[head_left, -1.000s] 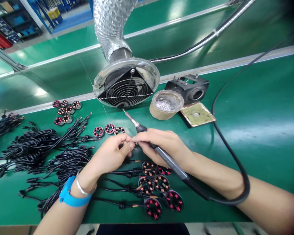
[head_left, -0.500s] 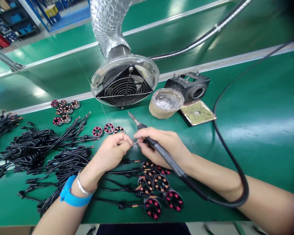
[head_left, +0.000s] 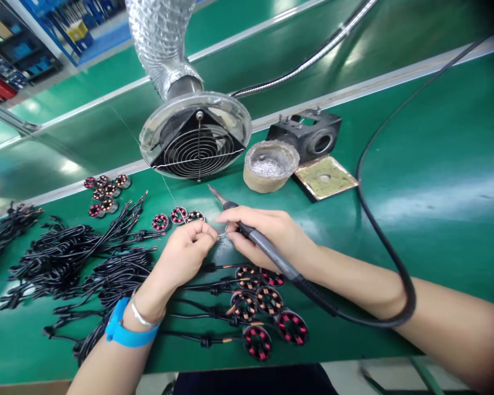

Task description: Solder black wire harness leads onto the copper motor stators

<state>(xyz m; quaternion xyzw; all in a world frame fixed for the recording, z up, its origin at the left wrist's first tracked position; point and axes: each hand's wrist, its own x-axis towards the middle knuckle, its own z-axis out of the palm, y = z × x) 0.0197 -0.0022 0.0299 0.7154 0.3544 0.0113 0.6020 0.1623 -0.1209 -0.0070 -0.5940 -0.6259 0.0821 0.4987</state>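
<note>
My right hand (head_left: 271, 236) is closed around a soldering iron (head_left: 267, 249), its bare metal tip pointing up and to the left. Thumb and fingers of that hand also meet near a small rounded edge that I cannot make out. Just left of it, my left hand (head_left: 191, 247) pinches a thin solder wire (head_left: 173, 198) that runs down from above. A short silvery end shows between the two hands. Several wound motor stators (head_left: 257, 342) with black cables attached lie below my hands. Three loose stators (head_left: 160, 222) sit just beyond my left hand.
A fume extractor (head_left: 200, 148) on a foil duct hangs over the bench. Behind my right hand stand a round solder-filled pot (head_left: 271, 164), a black iron holder (head_left: 307, 134) and a sponge tray (head_left: 325, 178). Black cable bundles (head_left: 53, 255) and more stators (head_left: 109, 206) lie left.
The camera view has shifted slightly, so the bench appears moved. Both hands stay close together with the same grips; the soldering iron keeps nearly the same angle.
</note>
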